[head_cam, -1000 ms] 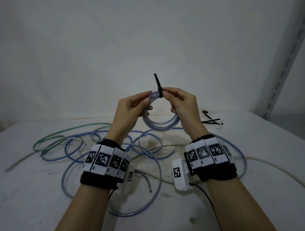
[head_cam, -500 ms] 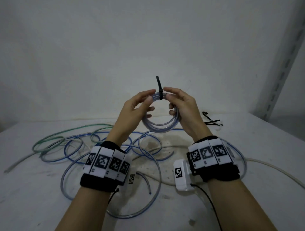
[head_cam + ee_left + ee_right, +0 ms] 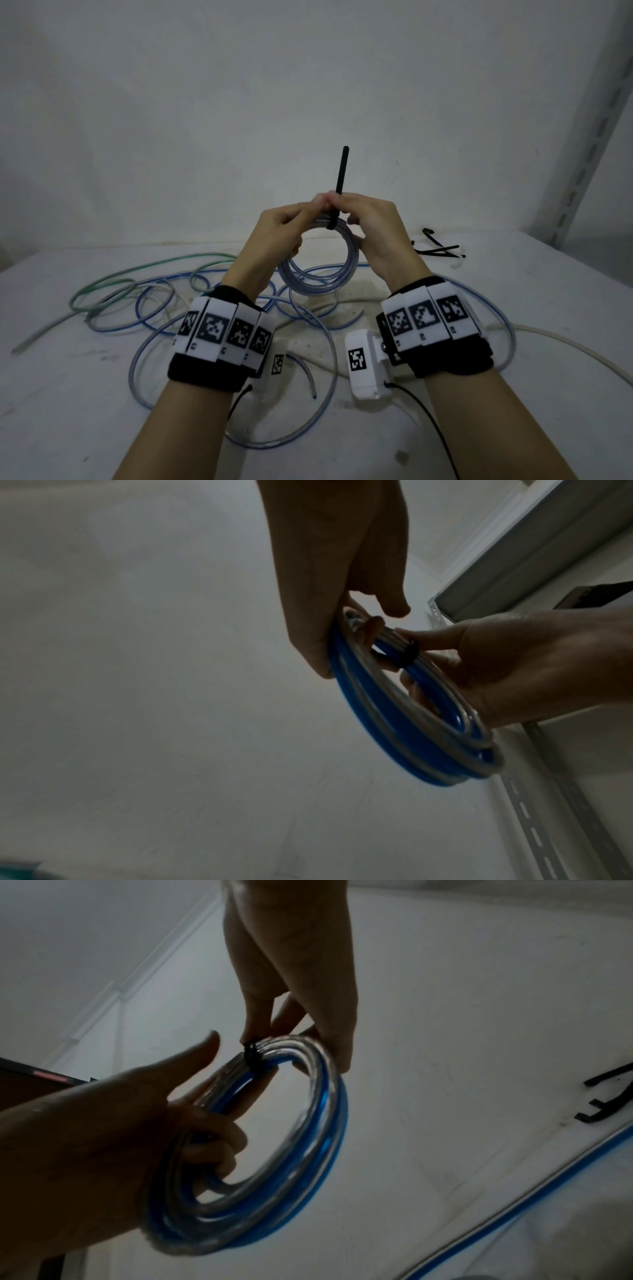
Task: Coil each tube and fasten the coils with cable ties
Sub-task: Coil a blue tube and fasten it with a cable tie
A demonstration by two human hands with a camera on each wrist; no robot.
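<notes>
I hold a small coil of clear, blue-tinted tube (image 3: 318, 286) up above the white table (image 3: 68, 411). A black cable tie (image 3: 342, 171) is wrapped round the coil's top, its tail pointing straight up. My left hand (image 3: 301, 214) grips the coil's upper left, fingers curled through the ring (image 3: 212, 1139). At the coil's top my right hand (image 3: 352, 209) pinches the tie; its fingertips (image 3: 260, 1031) sit on the tie's band (image 3: 251, 1058). In the left wrist view the tie (image 3: 407, 653) rings the coil (image 3: 394, 723) under the right thumb.
Loose tubes lie tangled on the table under my hands: a green one (image 3: 137, 274), blue-tinted ones (image 3: 164, 308) and a whitish one (image 3: 565, 349) running off to the right. Spare black cable ties (image 3: 438, 246) lie at the back right. A slotted metal upright (image 3: 596, 137) stands at the far right.
The tie's tail now sticks up longer above the coil. Both hands have closed in on the tie, and their fingertips meet at its base.
</notes>
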